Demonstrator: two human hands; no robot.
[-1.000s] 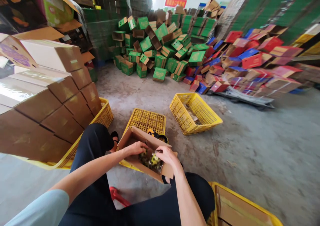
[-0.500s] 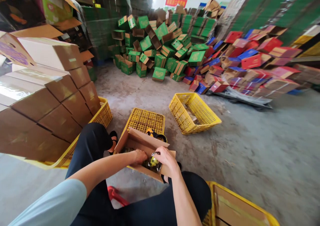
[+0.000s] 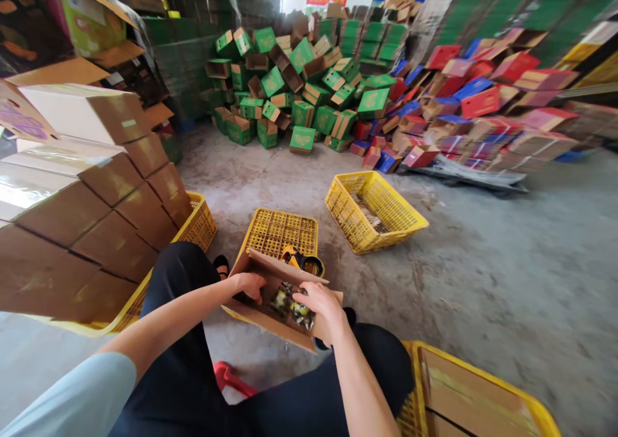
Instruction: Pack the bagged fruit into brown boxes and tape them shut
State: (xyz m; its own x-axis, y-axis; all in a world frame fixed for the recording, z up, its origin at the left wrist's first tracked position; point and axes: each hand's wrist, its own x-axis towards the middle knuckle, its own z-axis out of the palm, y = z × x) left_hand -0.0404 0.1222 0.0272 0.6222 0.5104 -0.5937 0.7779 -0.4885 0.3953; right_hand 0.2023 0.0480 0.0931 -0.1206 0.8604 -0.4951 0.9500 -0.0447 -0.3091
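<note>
An open cardboard box sits tilted between my knees. Inside it lie several clear plastic packets with yellow-green contents, whose kind I cannot make out. My left hand reaches into the left end of the box with curled fingers; what is under them is hidden. At the right end, my right hand has its fingers closed over the top of a wrapped packet. Against the box's far side is a yellow-and-black tape dispenser, on an upturned yellow crate.
Closed cartons are stacked in a yellow crate at left. A yellow basket stands ahead on the floor, and another crate holds cartons at right. Green boxes and red and blue boxes lie heaped behind.
My left hand has moved left, from the middle of the box to its left end, uncovering packets there. The packet at my right hand now lies lower in the box.
</note>
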